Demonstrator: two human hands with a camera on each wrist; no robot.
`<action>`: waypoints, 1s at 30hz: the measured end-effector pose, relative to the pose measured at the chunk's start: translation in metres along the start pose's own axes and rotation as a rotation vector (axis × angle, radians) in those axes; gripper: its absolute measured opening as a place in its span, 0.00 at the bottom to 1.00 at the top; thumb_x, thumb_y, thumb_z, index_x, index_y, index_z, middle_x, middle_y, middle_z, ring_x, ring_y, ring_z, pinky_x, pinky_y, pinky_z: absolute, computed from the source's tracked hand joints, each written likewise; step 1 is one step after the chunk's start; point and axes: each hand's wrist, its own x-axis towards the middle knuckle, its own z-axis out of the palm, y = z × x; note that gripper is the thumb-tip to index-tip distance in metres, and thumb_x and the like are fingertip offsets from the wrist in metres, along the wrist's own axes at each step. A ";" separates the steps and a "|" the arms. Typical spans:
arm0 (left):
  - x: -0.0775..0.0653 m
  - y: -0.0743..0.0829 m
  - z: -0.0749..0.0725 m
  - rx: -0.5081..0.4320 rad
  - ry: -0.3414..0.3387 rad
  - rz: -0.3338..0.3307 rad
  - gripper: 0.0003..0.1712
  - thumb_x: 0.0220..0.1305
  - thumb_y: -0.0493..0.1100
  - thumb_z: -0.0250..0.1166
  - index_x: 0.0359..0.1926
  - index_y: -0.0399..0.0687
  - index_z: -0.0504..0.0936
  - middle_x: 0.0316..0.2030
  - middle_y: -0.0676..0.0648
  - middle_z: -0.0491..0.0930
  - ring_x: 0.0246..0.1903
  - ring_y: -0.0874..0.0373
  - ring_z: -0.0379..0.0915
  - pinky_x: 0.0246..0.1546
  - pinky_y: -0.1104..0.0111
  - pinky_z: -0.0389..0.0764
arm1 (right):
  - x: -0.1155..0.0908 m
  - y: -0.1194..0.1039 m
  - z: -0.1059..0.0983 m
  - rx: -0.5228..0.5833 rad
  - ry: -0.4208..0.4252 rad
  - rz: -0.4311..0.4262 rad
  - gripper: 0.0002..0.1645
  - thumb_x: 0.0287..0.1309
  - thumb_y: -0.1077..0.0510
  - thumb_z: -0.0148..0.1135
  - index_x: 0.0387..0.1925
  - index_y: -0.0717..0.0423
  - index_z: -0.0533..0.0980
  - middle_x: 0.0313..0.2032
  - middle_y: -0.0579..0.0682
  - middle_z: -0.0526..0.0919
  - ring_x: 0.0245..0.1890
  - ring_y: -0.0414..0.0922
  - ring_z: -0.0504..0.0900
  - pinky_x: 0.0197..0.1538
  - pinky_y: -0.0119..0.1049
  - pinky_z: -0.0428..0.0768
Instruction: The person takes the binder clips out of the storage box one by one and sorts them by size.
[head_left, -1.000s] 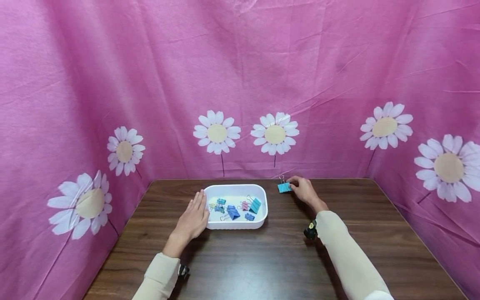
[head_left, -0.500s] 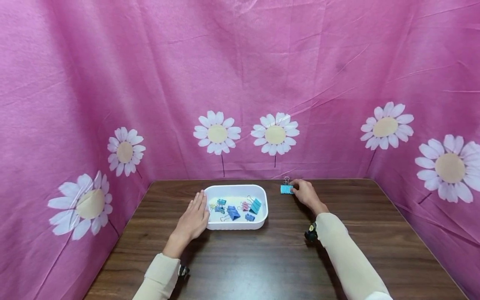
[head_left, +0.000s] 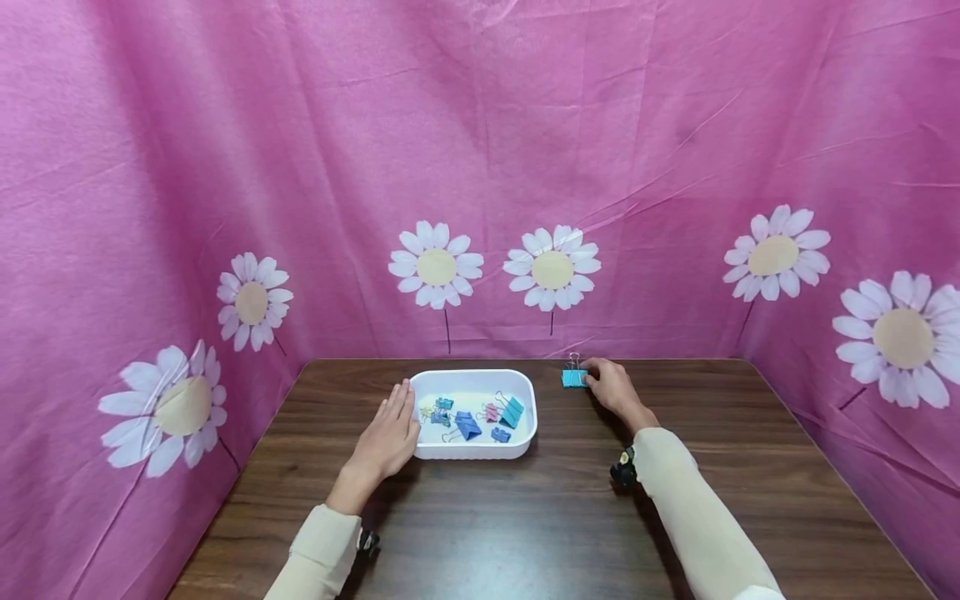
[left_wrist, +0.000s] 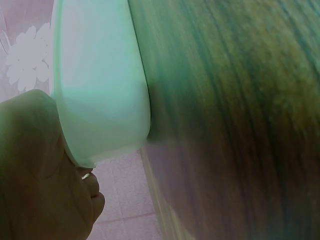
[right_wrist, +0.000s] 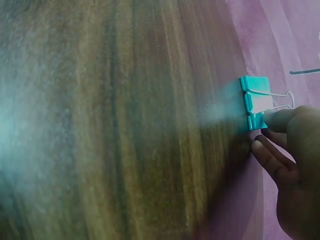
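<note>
A teal binder clip (head_left: 573, 378) stands near the back edge of the table, its wire handles pointing up. My right hand (head_left: 613, 387) pinches its right end between thumb and fingers; the right wrist view shows the thumb on the clip's (right_wrist: 257, 100) face. My left hand (head_left: 386, 437) lies with straight fingers along the left side of a white tray (head_left: 472, 452). In the left wrist view the hand (left_wrist: 35, 170) touches the tray's wall (left_wrist: 102, 100). Inside the tray are a larger blue binder clip (head_left: 467, 425), a teal one (head_left: 512, 412), a pink one (head_left: 491, 412) and several small ones.
The brown wooden table (head_left: 480, 525) extends to both sides and in front of the tray. A pink cloth (head_left: 480, 150) with printed daisies hangs behind and at the sides. Dark wrist cameras show below both cuffs.
The teal clip has shifted slightly to the right and turned squarer to the view, with my right hand holding it. The left hand and the tray have stayed in place.
</note>
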 end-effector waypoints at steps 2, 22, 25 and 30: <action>0.000 0.000 -0.001 -0.004 0.006 0.006 0.36 0.82 0.43 0.44 0.82 0.27 0.53 0.84 0.33 0.48 0.85 0.36 0.44 0.85 0.45 0.53 | -0.001 -0.001 -0.002 0.004 0.036 -0.003 0.14 0.73 0.63 0.62 0.55 0.65 0.82 0.52 0.66 0.85 0.53 0.63 0.84 0.59 0.60 0.82; -0.002 0.001 -0.002 -0.009 0.026 0.020 0.36 0.82 0.43 0.45 0.81 0.26 0.55 0.84 0.31 0.50 0.84 0.36 0.46 0.85 0.44 0.54 | 0.007 -0.091 -0.023 -0.047 -0.038 -0.311 0.04 0.71 0.61 0.67 0.41 0.55 0.86 0.38 0.50 0.89 0.39 0.47 0.87 0.46 0.48 0.87; -0.002 0.001 -0.002 -0.010 0.033 0.023 0.35 0.81 0.43 0.45 0.80 0.25 0.56 0.83 0.31 0.51 0.84 0.35 0.46 0.84 0.44 0.54 | 0.006 -0.105 -0.022 -0.077 -0.068 -0.382 0.04 0.70 0.61 0.67 0.41 0.56 0.86 0.38 0.49 0.90 0.41 0.47 0.87 0.48 0.48 0.88; -0.001 0.000 -0.002 -0.013 0.024 0.018 0.35 0.82 0.43 0.45 0.81 0.26 0.55 0.84 0.32 0.50 0.84 0.36 0.45 0.85 0.44 0.54 | 0.006 -0.127 -0.018 -0.135 -0.134 -0.460 0.05 0.70 0.60 0.68 0.43 0.57 0.87 0.39 0.49 0.90 0.41 0.46 0.87 0.50 0.47 0.88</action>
